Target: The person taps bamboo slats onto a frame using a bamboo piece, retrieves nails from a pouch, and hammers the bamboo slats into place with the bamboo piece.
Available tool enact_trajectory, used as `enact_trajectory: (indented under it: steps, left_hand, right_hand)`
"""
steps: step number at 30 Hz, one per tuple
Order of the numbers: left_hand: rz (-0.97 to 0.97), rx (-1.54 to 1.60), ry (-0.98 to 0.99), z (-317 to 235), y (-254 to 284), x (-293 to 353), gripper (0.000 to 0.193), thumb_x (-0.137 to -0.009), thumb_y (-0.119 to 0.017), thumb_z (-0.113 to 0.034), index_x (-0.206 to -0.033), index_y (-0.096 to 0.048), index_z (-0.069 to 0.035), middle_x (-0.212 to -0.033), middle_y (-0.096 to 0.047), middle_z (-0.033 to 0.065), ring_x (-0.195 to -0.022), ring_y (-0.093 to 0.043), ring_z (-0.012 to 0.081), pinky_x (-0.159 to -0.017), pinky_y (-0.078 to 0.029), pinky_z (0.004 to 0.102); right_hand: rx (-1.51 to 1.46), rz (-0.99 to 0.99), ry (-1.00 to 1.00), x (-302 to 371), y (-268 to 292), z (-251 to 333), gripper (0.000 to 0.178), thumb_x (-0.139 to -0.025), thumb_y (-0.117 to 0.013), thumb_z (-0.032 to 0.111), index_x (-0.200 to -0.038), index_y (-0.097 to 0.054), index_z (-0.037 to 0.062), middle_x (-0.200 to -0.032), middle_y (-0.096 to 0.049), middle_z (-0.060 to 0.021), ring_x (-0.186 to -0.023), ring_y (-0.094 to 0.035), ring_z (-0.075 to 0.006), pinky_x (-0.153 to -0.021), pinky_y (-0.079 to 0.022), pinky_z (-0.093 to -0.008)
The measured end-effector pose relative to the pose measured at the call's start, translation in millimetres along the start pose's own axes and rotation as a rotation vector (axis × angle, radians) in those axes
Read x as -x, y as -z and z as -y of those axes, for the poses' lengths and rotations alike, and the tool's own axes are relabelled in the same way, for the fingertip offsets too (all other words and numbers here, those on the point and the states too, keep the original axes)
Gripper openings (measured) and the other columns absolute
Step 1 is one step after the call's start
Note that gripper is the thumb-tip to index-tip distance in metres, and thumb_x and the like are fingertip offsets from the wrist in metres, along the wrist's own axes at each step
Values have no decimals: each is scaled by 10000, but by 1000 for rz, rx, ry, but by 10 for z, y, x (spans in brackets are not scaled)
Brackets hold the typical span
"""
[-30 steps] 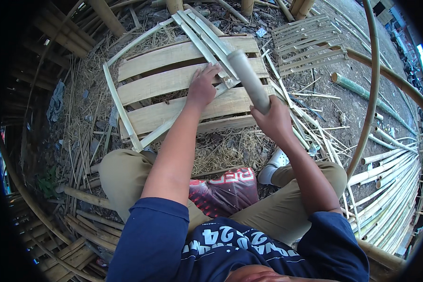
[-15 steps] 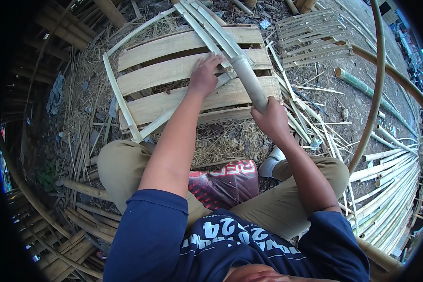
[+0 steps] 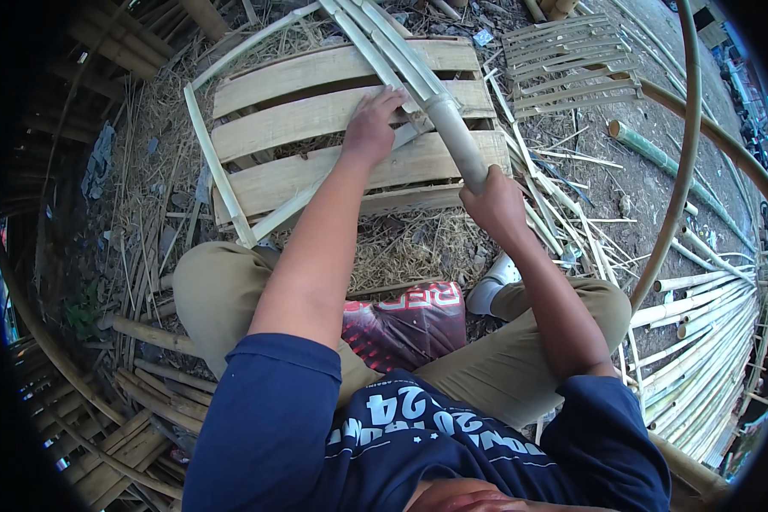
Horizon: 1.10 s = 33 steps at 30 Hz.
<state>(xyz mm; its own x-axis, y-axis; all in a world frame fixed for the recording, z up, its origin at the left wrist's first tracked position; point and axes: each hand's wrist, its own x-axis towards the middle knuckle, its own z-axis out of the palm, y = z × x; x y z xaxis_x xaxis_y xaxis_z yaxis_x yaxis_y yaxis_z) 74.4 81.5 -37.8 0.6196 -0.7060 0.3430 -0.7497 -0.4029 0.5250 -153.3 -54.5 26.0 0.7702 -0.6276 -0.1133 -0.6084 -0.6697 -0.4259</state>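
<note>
My right hand (image 3: 494, 203) is wrapped round the near end of a pale bamboo length (image 3: 457, 143) with a raised ring at its far end. Long split bamboo strips (image 3: 381, 41) run away beyond that ring; whether they join it I cannot tell. My left hand (image 3: 370, 126) lies with fingers stretched out on a slatted wooden platform (image 3: 273, 135), its fingertips touching the near end of a strip. Thin bamboo strips form a bent frame (image 3: 214, 162) round the platform's left side, and one strip passes under my left forearm.
A small slatted bamboo rack (image 3: 572, 68) lies at the far right. Bamboo poles (image 3: 700, 341) are stacked at the right, near a green pole (image 3: 657, 154). A curved bamboo rod (image 3: 678, 188) arches through the right side. Shavings and offcuts (image 3: 563, 218) litter the ground.
The bamboo length has shifted slightly to the right with my right hand. My left hand stays by the strip's end, having moved only a little. The view has tilted slightly.
</note>
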Motion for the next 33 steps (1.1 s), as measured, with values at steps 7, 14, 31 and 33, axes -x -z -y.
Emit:
enact_trajectory:
  steps: [7,14,31,33]
  left_hand:
    - [-58,-28,-56,74,32,-72,667,-760,-473,156,-1354,-628,-104,-1477,-590,66,-1458,-453,260,-1251,-324,450]
    - [-62,-32,-44,49,25,-72,615,-787,-472,139,-1326,-639,-108,-1471,-592,72,-1449,-463,253,-1253,-328,425]
    - [-101,85,-12,28,33,-98,572,-744,-508,176,-1225,-683,-82,-1403,-632,82,-1339,-558,313,-1122,-477,419]
    - [-130,71,-32,52,13,-89,559,-745,-508,176,-1211,-684,-78,-1387,-637,84,-1326,-565,316,-1114,-482,422]
  right_hand:
    - [-2,22,18,47,180,189,479,-821,-752,346,-1038,-636,-65,-899,-708,-305,-867,-707,-463,-810,-549,-530]
    - [-21,-61,68,125,88,166,418,-822,-753,311,-966,-617,-57,-809,-706,-277,-785,-717,-451,-730,-568,-524]
    - [0,31,15,84,85,183,443,-809,-761,309,-1017,-623,-58,-887,-722,-283,-851,-726,-441,-783,-572,-514]
    - [-16,33,7,88,95,207,450,-807,-761,311,-1025,-629,-59,-902,-725,-280,-863,-726,-438,-796,-571,-512]
